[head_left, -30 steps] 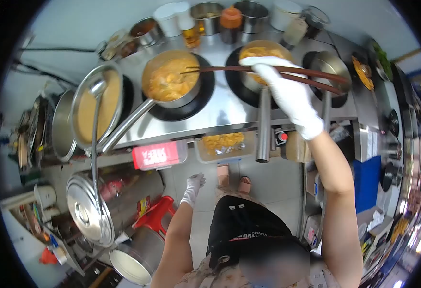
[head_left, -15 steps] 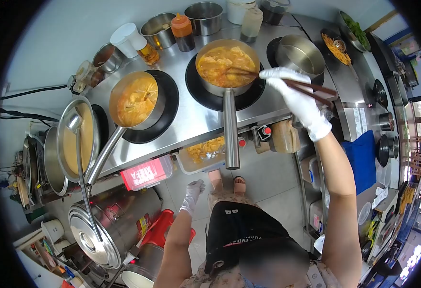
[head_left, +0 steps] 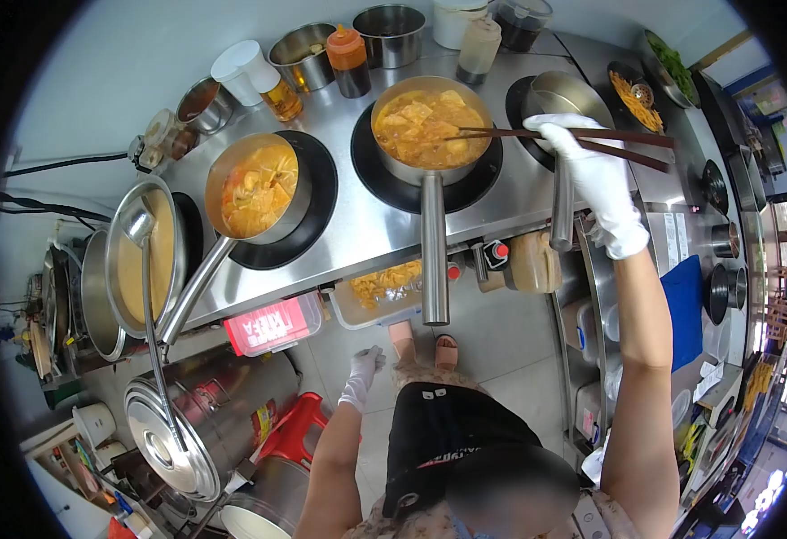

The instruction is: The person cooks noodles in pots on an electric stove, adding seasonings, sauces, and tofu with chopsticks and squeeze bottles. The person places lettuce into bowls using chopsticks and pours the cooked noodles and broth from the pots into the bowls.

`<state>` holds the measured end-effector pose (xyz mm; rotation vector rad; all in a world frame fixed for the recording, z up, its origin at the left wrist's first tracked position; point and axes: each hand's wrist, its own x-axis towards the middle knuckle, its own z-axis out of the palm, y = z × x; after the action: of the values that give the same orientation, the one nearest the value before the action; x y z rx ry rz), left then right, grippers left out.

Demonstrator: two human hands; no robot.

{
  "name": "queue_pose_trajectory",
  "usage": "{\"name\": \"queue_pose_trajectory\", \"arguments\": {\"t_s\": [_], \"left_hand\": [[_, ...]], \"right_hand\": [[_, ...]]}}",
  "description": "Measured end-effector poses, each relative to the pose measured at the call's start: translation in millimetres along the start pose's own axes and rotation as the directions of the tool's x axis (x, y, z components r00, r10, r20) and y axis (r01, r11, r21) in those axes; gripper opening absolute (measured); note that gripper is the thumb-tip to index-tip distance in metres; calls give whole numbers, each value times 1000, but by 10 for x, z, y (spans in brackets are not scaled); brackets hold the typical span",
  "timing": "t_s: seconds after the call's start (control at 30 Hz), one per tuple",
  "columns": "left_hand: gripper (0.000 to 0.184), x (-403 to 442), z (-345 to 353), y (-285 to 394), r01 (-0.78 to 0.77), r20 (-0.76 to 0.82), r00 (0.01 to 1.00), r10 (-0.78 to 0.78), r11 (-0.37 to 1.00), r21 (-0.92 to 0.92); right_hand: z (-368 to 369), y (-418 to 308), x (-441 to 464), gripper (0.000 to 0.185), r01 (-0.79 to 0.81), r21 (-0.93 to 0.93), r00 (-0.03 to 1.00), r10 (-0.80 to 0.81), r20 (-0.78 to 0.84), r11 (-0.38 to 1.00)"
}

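My right hand, in a white glove, is closed round long dark chopsticks at the right of the stove. Their tips rest in the orange food of the middle saucepan. A second saucepan with similar orange food stands to its left. Behind my right hand is a third steel pan, partly covered by the hand. My left hand, gloved too, hangs low over the floor with its fingers curled together; whether anything is inside them is too small to tell.
At the left a wide bowl of tan liquid holds a long ladle. Bottles, including an orange-topped one, and steel pots line the back. Below the counter are a pink-labelled box, a tub of yellow pieces and a red stool.
The view has swung to the right. The chopsticks' tips have gone from the left saucepan to the middle one, and my right hand has since drawn slightly right.
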<state>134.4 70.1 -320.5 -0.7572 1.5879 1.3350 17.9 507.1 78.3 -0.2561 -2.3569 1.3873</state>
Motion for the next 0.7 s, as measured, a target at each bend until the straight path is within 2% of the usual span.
{"name": "queue_pose_trajectory", "arguments": {"t_s": [0.03, 0.1, 0.13, 0.17, 0.23, 0.27, 0.3, 0.37, 0.47, 0.5, 0.57, 0.63, 0.7], "left_hand": [[25, 30, -23, -39, 1, 0, 1000, -1, 1000, -10], [25, 36, -50, -84, 15, -2, 1000, -15, 1000, -12], [25, 39, -57, -100, 23, -5, 1000, -23, 1000, -13], [25, 40, -55, -105, 24, -6, 1000, -24, 1000, -12], [25, 47, -49, -90, 8, -22, 1000, -7, 1000, 30], [25, 51, -29, -61, 5, -20, 1000, -4, 999, 35], [23, 54, -7, -38, -4, -25, 1000, 4, 1000, -10], [22, 66, 22, 11, -13, -30, 999, 11, 998, -55], [22, 91, 63, 50, -38, -35, 999, 35, 996, -80], [22, 107, 72, 59, -37, -39, 999, 35, 998, -58], [22, 121, 92, 76, -42, -39, 998, 40, 998, -37], [21, 124, 112, 97, -30, -33, 999, 29, 999, -13], [21, 101, 159, 114, -41, -32, 999, 41, 999, -3]], "right_hand": [[-56, -35, -18, 16, 97, 33, 995, -96, -12, 995], [-90, -137, -23, 18, -35, 72, 995, 41, -90, 997], [-65, -96, 17, 18, 37, 86, 992, -26, -123, 996], [-12, -28, 68, 18, 36, 87, 992, -25, -124, 996], [129, 200, 155, 19, 68, -7, 990, -68, -120, 998], [226, 267, 182, 18, 117, 75, 991, -111, -77, 990], [279, 314, 140, 17, 75, 130, 996, -68, -60, 989], [234, 223, -14, 16, 27, 64, 999, -25, -29, 998], [40, 70, -121, 18, 91, 141, 995, -84, -57, 986], [-9, -39, -127, 19, 52, 106, 997, -45, -68, 993], [60, -121, -82, 18, 49, 150, 997, -40, -68, 988], [267, 74, -2, 18, 127, 146, 991, -120, -50, 981], [407, 169, 31, 18, 101, 192, 992, -113, 52, 976]]}}
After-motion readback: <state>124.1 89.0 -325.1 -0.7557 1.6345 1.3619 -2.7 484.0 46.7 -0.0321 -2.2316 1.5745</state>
